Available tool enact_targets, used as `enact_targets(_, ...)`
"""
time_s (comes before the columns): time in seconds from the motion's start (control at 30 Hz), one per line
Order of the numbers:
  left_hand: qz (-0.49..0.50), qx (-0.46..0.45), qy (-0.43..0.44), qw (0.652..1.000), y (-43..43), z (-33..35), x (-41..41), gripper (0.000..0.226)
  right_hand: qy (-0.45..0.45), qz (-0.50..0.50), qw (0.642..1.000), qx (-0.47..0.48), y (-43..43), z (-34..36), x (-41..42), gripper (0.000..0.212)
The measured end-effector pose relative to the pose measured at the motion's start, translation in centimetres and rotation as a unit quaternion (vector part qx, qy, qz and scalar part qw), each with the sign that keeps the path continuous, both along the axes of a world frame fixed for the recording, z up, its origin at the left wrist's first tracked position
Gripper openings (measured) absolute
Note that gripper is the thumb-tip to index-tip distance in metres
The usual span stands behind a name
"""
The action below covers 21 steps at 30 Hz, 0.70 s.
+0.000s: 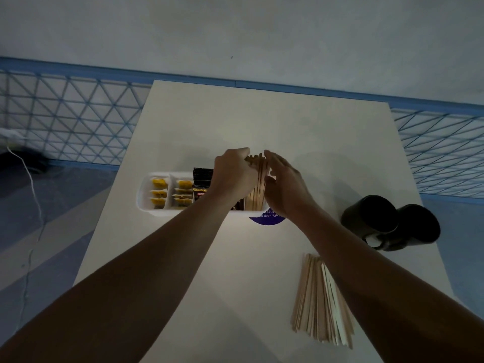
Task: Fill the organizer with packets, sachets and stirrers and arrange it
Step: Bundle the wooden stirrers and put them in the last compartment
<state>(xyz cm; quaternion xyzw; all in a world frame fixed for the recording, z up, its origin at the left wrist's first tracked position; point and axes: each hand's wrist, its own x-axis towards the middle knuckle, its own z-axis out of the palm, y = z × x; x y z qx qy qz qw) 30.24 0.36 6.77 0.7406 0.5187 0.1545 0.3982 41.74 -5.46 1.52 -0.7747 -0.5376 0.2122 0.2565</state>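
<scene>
Centrally, a white organizer (142,197) lies across the middle of the pale desk (235,271), its long side running left to right. Its leftmost compartment holds yellow sachets (159,192) in a row, and the next compartment holds paler sachets (182,195). Beside these stand black packets (202,179), their tops above the rim. At the right end a bundle of standing stirrers (258,184) rises upright from the organizer, well above its rim.

Of the two hands, the left hand (233,176) is seen from the back, its fingers curled against the left side of the bundle and gripping it near the top. The right hand (285,184) has its fingers straight and close together, with the palm turned toward the right side of the bundle and the fingertips level with the stirrer tops. Whether the palm presses on the wood cannot be told. Both forearms reach in from the near edge.

A purple round sticker (267,220) with white lettering shows partly at the organizer's near right corner. On the near right part of the desk lie loose stirrers (317,302) in a fanned heap, their right edge crossed by the right forearm. Two black mugs (369,216) sit touching each other at the right side of the desk, well apart from the organizer. Beyond the desk are a blue lattice (78,113) and, at left, a thin white cable (34,195)
</scene>
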Motion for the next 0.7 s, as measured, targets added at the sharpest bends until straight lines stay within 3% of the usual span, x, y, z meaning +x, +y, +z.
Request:
enact_targets(0.07, 0.004, 0.008, -0.006, 1.0, -0.1, 0.1, 0.0, 0.035, -0.002, -0.007, 1.0, -0.01, -0.4, 0.2, 0.3, 0.063)
enact_targets(0.13, 0.017, 0.017, -0.023, 0.999, -0.1, 0.2, -0.2, 0.046, -0.004, -0.018, 1.0, -0.022, -0.8, 0.5, 0.5, 0.063)
enact_targets(0.37, 0.042, 0.048, -0.064, 0.996, -1.7, 0.3, 0.2, 0.03, 0.015, -0.049, 0.998, -0.025, -3.3, 1.7, 1.3, 0.053)
enact_targets(0.7, 0.008, -0.03, -0.057, 0.998, -7.7, -2.6, 1.9, 0.016, 0.052, -0.096, 0.992, -0.071, -10.8, 1.0, 3.2, 0.033)
